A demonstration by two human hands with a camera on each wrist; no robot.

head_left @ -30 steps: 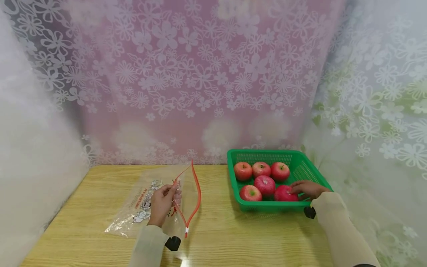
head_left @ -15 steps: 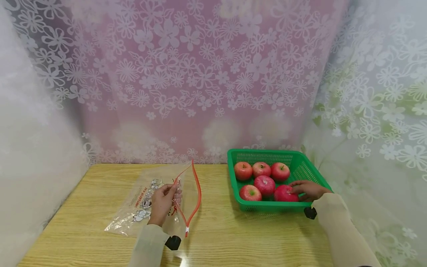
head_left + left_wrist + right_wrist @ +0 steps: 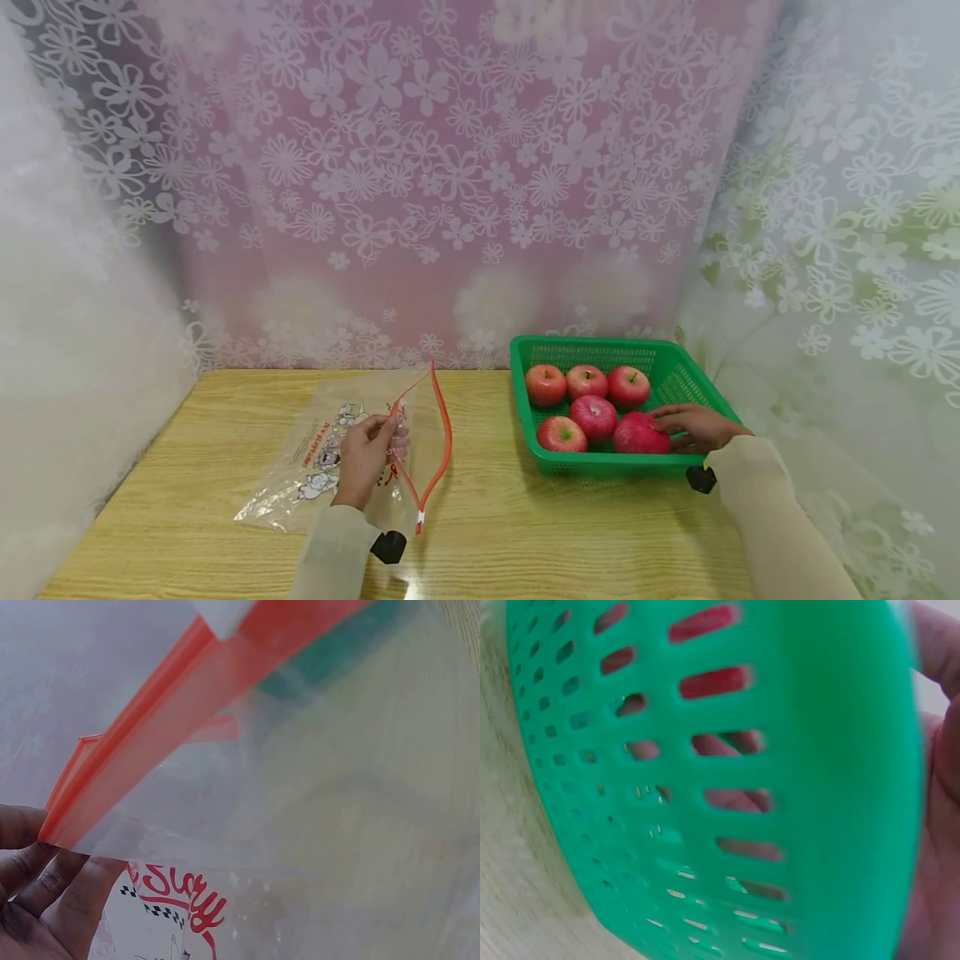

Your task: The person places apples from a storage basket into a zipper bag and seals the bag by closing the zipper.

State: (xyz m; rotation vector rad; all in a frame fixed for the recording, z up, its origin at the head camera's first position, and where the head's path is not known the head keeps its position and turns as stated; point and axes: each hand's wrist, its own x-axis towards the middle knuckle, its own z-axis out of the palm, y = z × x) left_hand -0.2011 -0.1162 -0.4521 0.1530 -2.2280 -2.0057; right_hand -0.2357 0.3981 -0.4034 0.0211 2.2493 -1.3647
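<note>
A clear plastic zip bag (image 3: 330, 467) with cartoon print lies on the table, its orange zip edge (image 3: 448, 433) spread apart at the mouth. My left hand (image 3: 363, 458) pinches the near side of that edge between thumb and fingers. The left wrist view shows the orange strip (image 3: 135, 742) running up from the fingertips. On the right stands a green plastic basket (image 3: 592, 461) holding several red apples. Reaching over its near right rim, my right hand (image 3: 701, 428) touches the right side of the front right apple (image 3: 637, 435) with extended fingers. In the right wrist view the basket wall (image 3: 840, 780) hides most of this hand.
Other apples (image 3: 628, 386) sit close beside the touched one. A white slider (image 3: 420, 517) hangs at the near end of the zip. The wooden table (image 3: 487, 517) meets a floral curtain (image 3: 450, 208) behind, with pale sheets on both sides.
Very little differs. The right hand and sleeve have shifted slightly, with the fingers still at the same apple. My left hand keeps its place on the bag.
</note>
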